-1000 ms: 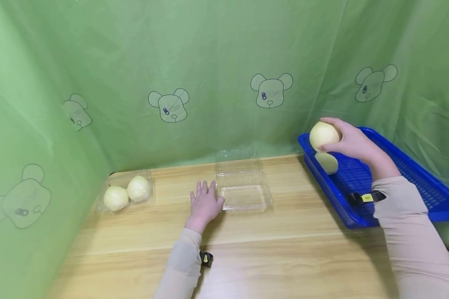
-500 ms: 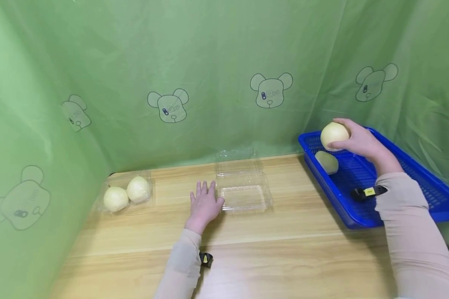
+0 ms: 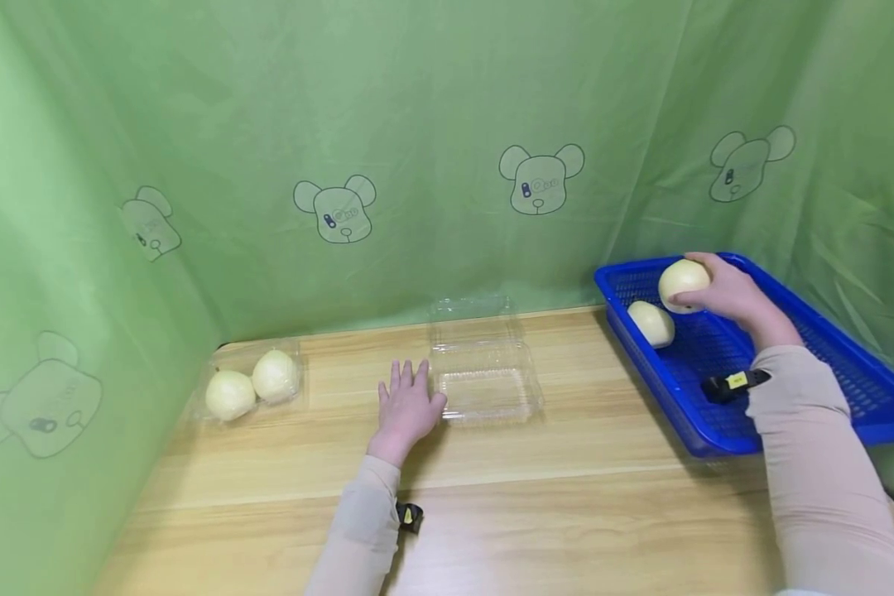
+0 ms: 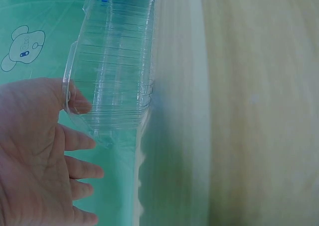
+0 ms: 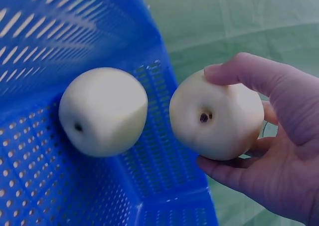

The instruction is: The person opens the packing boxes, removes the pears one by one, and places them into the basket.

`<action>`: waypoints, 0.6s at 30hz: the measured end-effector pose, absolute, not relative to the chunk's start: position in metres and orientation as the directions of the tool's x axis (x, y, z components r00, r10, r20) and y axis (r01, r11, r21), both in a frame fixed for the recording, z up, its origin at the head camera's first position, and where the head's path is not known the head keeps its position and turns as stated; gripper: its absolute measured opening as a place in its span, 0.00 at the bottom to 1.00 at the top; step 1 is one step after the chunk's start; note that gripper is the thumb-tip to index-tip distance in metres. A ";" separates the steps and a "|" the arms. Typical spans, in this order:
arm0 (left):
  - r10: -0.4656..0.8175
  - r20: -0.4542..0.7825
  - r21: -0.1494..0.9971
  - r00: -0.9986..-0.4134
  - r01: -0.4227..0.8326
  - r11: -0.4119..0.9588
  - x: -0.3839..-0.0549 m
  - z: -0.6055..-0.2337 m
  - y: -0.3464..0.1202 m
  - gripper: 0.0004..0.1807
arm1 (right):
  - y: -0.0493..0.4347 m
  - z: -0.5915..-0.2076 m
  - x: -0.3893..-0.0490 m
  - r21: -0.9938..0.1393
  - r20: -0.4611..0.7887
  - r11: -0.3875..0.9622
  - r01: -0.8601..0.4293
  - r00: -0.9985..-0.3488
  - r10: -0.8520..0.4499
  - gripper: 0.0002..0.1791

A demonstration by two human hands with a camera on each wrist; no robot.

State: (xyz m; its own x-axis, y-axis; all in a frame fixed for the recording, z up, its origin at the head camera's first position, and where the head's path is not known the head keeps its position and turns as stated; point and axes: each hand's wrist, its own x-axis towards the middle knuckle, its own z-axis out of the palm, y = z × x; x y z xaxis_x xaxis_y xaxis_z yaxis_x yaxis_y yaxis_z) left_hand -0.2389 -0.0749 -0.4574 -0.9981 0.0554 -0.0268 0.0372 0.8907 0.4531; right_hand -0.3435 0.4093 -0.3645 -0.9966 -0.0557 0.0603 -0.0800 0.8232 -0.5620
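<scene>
My right hand (image 3: pixel 730 291) grips a pale yellow pear (image 5: pixel 217 116) over the far end of the blue plastic basket (image 3: pixel 651 377), thumb on one side and fingers round the other. A second pear (image 5: pixel 103 112) lies in the basket's far left corner, just beside the held one. My left hand (image 3: pixel 406 414) has its fingers spread next to a clear plastic clamshell box (image 3: pixel 484 393), which stands with its lid raised and nothing in it. In the left wrist view the thumb overlaps the box's near end, while the other fingers (image 4: pixel 82 167) extend straight.
At the table's left a clear plastic box (image 3: pixel 298 364) holds two pears (image 3: pixel 253 385). Green curtain (image 3: pixel 432 149) hangs along the back and sides of the wooden table (image 3: pixel 536 513). The basket takes up the right side.
My right hand has moved right with its pear and then come lower over the basket, away from the other pear. My left hand stays by the clamshell box.
</scene>
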 end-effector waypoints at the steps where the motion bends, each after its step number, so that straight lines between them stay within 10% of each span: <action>1: 0.056 -0.026 0.453 -0.998 0.038 0.891 -0.239 -0.458 -0.075 0.37 | 0.412 -0.367 -0.345 -0.560 0.061 0.825 -0.078 -0.997 -0.053 0.52; 18: 0.064 -0.024 0.456 -0.998 0.046 0.889 -0.238 -0.456 -0.075 0.37 | 0.435 -0.399 -0.352 -0.470 0.059 0.882 -0.032 -0.998 -0.005 0.49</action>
